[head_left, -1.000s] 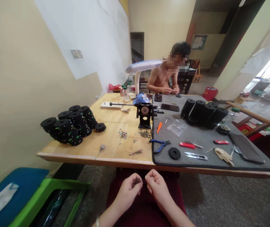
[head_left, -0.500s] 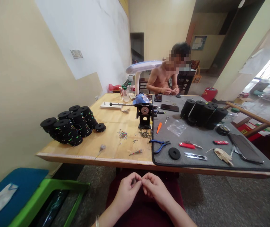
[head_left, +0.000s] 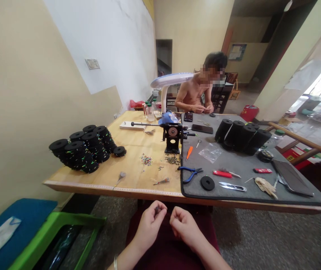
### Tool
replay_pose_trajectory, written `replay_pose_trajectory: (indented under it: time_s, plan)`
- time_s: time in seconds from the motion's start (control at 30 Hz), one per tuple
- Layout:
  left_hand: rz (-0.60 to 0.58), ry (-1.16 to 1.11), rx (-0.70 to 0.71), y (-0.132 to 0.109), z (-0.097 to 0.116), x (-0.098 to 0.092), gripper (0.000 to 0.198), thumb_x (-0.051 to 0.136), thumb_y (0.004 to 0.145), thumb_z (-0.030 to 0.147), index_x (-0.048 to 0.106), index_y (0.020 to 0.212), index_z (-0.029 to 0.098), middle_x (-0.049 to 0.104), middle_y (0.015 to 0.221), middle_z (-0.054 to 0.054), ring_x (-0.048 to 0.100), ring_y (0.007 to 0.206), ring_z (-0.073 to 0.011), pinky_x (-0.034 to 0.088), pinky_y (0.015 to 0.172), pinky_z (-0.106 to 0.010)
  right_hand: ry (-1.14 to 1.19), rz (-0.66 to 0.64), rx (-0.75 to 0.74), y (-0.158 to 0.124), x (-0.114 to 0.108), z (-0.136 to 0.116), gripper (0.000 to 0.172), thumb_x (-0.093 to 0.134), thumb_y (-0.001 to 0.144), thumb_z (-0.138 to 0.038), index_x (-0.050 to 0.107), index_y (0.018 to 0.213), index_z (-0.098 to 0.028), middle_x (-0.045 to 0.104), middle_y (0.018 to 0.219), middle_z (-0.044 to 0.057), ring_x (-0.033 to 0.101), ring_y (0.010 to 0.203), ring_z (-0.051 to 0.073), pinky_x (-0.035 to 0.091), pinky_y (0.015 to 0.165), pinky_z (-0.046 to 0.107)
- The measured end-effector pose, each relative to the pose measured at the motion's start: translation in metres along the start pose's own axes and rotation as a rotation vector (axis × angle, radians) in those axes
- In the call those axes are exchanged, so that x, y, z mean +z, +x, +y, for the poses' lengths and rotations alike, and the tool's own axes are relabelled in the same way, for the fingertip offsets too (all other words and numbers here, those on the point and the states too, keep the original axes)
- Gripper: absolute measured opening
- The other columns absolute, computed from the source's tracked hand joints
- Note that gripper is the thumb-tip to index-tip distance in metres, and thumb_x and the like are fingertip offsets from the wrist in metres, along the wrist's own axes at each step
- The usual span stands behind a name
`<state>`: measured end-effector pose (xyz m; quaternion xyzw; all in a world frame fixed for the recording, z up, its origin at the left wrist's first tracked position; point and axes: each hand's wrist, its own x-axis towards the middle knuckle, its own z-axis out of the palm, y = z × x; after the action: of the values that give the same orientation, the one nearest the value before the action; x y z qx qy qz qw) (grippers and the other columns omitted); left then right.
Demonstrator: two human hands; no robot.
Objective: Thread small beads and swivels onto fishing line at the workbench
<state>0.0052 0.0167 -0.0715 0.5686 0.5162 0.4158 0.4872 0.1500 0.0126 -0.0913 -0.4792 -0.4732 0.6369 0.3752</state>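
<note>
My left hand (head_left: 152,221) is over my lap below the table's front edge, fingers curled closed around a small dark item too tiny to name. A short gap to its right is my right hand (head_left: 183,224), its thumb pressed to bent fingers; anything in that pinch is too small to see. Closest on the tabletop are a feathery small bundle (head_left: 162,181), blue-handled pliers (head_left: 189,174), a black foam spool (head_left: 207,183) lying flat, and silver thread snips (head_left: 232,186).
Foam spools wound with colourful bits (head_left: 77,152) are stacked at left. A black winding device (head_left: 172,137) stands mid-table beside small beads (head_left: 146,159). More black spools (head_left: 237,135) occupy the grey mat (head_left: 244,168). Across the table sits a person (head_left: 195,93), hands together.
My hands, touching at the fingertips before, have moved slightly apart. The right fingers are now more tightly curled. Things on the table have stayed put.
</note>
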Motion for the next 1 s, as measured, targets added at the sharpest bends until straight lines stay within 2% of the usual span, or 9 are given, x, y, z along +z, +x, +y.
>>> replay_pose_trajectory:
  time_s: [0.07, 0.23, 0.3, 0.37, 0.5, 0.57, 0.73, 0.9, 1.0]
  plan:
    - [0.036, 0.009, 0.003, 0.002, -0.001, -0.003, 0.024, 0.056, 0.081, 0.041, 0.059, 0.076, 0.017, 0.058, 0.069, -0.001, 0.052, 0.067, -0.0161, 0.042, 0.065, -0.025, 0.011, 0.014, 0.005, 0.000, 0.000, 0.000, 0.006, 0.045, 0.062, -0.019, 0.042, 0.057, -0.021, 0.039, 0.038, -0.011, 0.030, 0.034, 0.005, 0.022, 0.038, 0.018]
    - [0.215, -0.013, -0.037, 0.009, -0.005, -0.021, 0.029, 0.058, 0.078, 0.047, 0.059, 0.075, 0.018, 0.050, 0.062, 0.004, 0.044, 0.059, -0.0132, 0.037, 0.057, -0.022, 0.086, 0.069, 0.026, -0.003, -0.003, -0.003, 0.009, 0.048, 0.063, -0.020, 0.041, 0.058, -0.021, 0.036, 0.039, -0.011, 0.025, 0.036, 0.005, 0.016, 0.039, 0.018]
    - [0.195, -0.045, -0.102, 0.009, -0.007, -0.027, 0.032, 0.060, 0.075, 0.050, 0.059, 0.073, 0.018, 0.045, 0.058, 0.005, 0.039, 0.054, -0.0116, 0.033, 0.052, -0.021, 0.104, 0.069, 0.034, -0.004, -0.003, -0.005, 0.010, 0.050, 0.067, -0.024, 0.042, 0.061, -0.021, 0.041, 0.039, -0.011, 0.025, 0.035, 0.005, 0.016, 0.039, 0.019]
    - [0.122, -0.077, -0.169, 0.006, -0.007, -0.028, 0.033, 0.064, 0.071, 0.050, 0.060, 0.071, 0.017, 0.045, 0.057, 0.006, 0.037, 0.052, -0.0105, 0.030, 0.049, -0.021, 0.105, 0.060, 0.053, -0.005, -0.003, -0.007, 0.013, 0.052, 0.070, -0.028, 0.043, 0.064, -0.021, 0.044, 0.040, -0.010, 0.025, 0.034, 0.005, 0.016, 0.038, 0.018]
    - [-0.095, -0.132, -0.281, -0.003, 0.001, -0.020, 0.027, 0.068, 0.068, 0.041, 0.064, 0.073, 0.014, 0.046, 0.056, 0.006, 0.035, 0.050, -0.0088, 0.026, 0.048, -0.021, 0.057, 0.049, 0.044, -0.005, 0.000, -0.008, 0.018, 0.053, 0.074, -0.033, 0.043, 0.065, -0.021, 0.047, 0.042, -0.009, 0.029, 0.035, 0.005, 0.019, 0.038, 0.018]
    - [-0.139, -0.149, -0.286, -0.004, 0.004, -0.013, 0.025, 0.068, 0.069, 0.038, 0.066, 0.074, 0.014, 0.045, 0.055, 0.006, 0.034, 0.050, -0.0083, 0.025, 0.047, -0.021, -0.005, 0.058, -0.009, -0.006, 0.000, -0.008, 0.018, 0.054, 0.075, -0.031, 0.043, 0.065, -0.021, 0.048, 0.043, -0.008, 0.033, 0.037, 0.007, 0.023, 0.040, 0.019]
    - [-0.062, -0.201, -0.264, 0.004, 0.006, -0.006, 0.028, 0.069, 0.068, 0.041, 0.064, 0.066, 0.013, 0.044, 0.052, 0.006, 0.031, 0.047, -0.0066, 0.023, 0.045, -0.020, -0.189, 0.083, -0.151, -0.009, -0.001, -0.011, 0.015, 0.052, 0.078, -0.022, 0.046, 0.064, -0.020, 0.052, 0.048, -0.005, 0.045, 0.046, 0.010, 0.034, 0.049, 0.022]
    - [-0.005, -0.223, -0.260, 0.010, 0.007, -0.011, 0.030, 0.070, 0.067, 0.043, 0.062, 0.065, 0.014, 0.039, 0.048, 0.008, 0.029, 0.045, -0.0067, 0.023, 0.044, -0.020, -0.252, 0.058, -0.162, -0.012, -0.003, -0.013, 0.013, 0.050, 0.080, -0.019, 0.050, 0.067, -0.019, 0.055, 0.050, -0.004, 0.048, 0.047, 0.010, 0.038, 0.052, 0.022]
    - [0.001, -0.149, -0.209, 0.010, 0.011, -0.014, 0.027, 0.068, 0.069, 0.041, 0.063, 0.065, 0.015, 0.046, 0.052, 0.006, 0.034, 0.048, -0.0079, 0.027, 0.047, -0.020, -0.257, 0.018, -0.147, -0.013, -0.004, -0.015, 0.011, 0.051, 0.080, -0.017, 0.054, 0.069, -0.018, 0.062, 0.055, -0.001, 0.053, 0.050, 0.011, 0.040, 0.053, 0.022]
